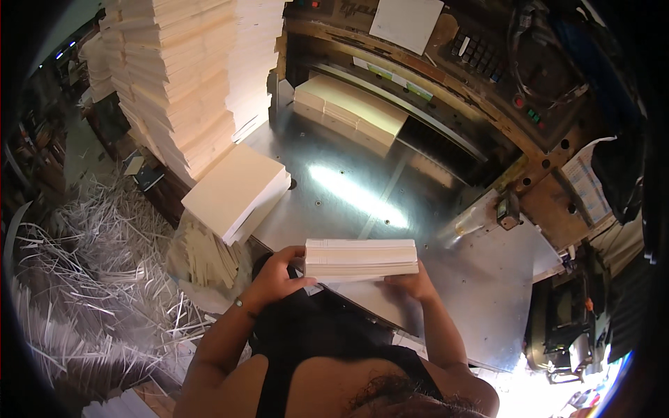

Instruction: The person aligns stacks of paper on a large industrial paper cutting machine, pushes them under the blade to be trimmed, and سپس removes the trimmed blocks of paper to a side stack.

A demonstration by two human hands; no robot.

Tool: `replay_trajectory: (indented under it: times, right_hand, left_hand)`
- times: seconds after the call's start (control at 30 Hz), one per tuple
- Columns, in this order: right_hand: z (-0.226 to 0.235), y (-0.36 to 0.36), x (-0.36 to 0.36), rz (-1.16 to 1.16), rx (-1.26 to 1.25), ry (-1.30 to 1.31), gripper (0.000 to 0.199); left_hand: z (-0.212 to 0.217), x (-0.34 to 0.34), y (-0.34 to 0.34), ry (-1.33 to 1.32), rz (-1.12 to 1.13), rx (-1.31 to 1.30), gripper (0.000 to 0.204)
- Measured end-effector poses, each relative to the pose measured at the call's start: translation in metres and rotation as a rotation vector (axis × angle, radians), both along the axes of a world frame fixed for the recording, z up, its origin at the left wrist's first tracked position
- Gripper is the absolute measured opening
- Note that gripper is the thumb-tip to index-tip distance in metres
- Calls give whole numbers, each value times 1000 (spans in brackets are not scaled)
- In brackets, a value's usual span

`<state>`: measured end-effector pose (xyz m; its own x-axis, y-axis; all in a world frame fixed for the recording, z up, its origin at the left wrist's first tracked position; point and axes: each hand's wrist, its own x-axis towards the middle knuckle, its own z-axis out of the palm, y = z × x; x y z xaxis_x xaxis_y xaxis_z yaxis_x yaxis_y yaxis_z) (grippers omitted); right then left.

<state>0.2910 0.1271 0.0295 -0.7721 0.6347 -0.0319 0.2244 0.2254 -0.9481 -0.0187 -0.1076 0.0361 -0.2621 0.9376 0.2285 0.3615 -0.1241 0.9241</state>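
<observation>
Holding a trimmed block of cream paper sheets (361, 260) just above the near edge of a steel cutting table (348, 188), the person grips it at both ends. The left hand (277, 277) wraps the block's left end, thumb on the front face and fingers curled round the back. The right hand (410, 284) supports the right end from beneath; its fingers are mostly hidden behind the block, so their spread cannot be told, though they plainly bear on the paper.

Handling, as judged: the block is probably moderately heavy, stiff across its thickness yet liable to sag or shear, since loose sheets slide on one another. Edges would dent if knocked. Gripping both short ends with squeezing pressure, as shown, likely keeps the sheets square.

Beyond the block, on the table's far side, a second long paper bundle (348, 108) lies against the cutter's back opening. Left of the table, a flat stack (235, 189) overhangs the corner, and a tall pile of sheets (178, 76) rises behind it.

Containers: none is plainly visible. Paper offcut strips (83, 279) lie loose in a heap on the floor left of the table rather than in a bin.
</observation>
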Motion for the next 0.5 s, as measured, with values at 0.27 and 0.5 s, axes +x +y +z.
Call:
replay_trajectory:
  times: [0.27, 0.5]
  right_hand:
    - [35, -5, -8, 50, 55, 56, 76]
    - [44, 11, -28, -72, -223, 94, 78]
  left_hand:
    - [5, 7, -9, -116, 56, -13, 65]
    - [6, 22, -5, -357, 167, -304, 60]
